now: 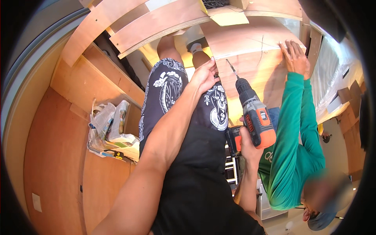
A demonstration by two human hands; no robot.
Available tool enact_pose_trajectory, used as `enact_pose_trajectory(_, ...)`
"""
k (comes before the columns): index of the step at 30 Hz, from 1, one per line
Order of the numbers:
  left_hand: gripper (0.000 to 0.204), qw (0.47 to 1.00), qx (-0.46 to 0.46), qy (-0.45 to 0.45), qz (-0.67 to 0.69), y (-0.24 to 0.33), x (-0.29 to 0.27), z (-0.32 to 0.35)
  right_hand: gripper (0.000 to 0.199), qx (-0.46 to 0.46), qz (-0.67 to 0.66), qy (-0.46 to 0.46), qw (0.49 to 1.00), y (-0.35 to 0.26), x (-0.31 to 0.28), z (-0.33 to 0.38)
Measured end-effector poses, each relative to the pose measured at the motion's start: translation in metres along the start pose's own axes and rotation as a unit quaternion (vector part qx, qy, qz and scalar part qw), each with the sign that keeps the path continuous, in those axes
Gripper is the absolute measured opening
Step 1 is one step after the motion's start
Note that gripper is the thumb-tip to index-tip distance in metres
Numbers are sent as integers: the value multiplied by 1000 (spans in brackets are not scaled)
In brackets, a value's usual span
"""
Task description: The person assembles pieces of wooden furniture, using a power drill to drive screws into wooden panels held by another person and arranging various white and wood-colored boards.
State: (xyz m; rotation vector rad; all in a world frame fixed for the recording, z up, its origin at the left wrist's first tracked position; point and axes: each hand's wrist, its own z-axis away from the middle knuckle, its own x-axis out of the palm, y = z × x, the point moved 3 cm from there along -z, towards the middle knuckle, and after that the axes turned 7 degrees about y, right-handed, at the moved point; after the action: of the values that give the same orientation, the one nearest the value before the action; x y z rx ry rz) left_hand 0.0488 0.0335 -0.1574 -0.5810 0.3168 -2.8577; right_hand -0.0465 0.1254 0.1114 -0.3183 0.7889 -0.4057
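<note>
In my right hand point(250, 147) is a cordless drill point(256, 117), black and grey with orange parts, gripped by its handle. A long thin drill bit point(233, 68) sticks out of its chuck, its tip close to the edge of a plywood panel point(250, 58). I cannot tell whether the tip touches the wood. My left hand point(204, 76) holds the panel's left corner, fingers closed over the edge. At the right end of the same panel, a co-worker in green sleeves rests both hands point(293, 56) on the edge.
Curved plywood strips point(156, 29) run across the top. A cardboard flap point(229, 17) hangs at the upper middle. Plastic bags point(109, 121) and a yellow-black tape measure point(118, 155) lie at the left by wooden panels. Clear plastic sheeting point(333, 66) hangs at the right, behind the co-worker point(291, 168).
</note>
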Motion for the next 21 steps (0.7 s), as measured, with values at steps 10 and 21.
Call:
enact_pose_trajectory(10,27,999,32,2,0,3,-5,-9,34,10,-2,-2,1000,-3,1,1)
enact_pose_trajectory(21,30,917,338,190,-94,-18,33,26,34,-18,36,-2,999,7,2,1)
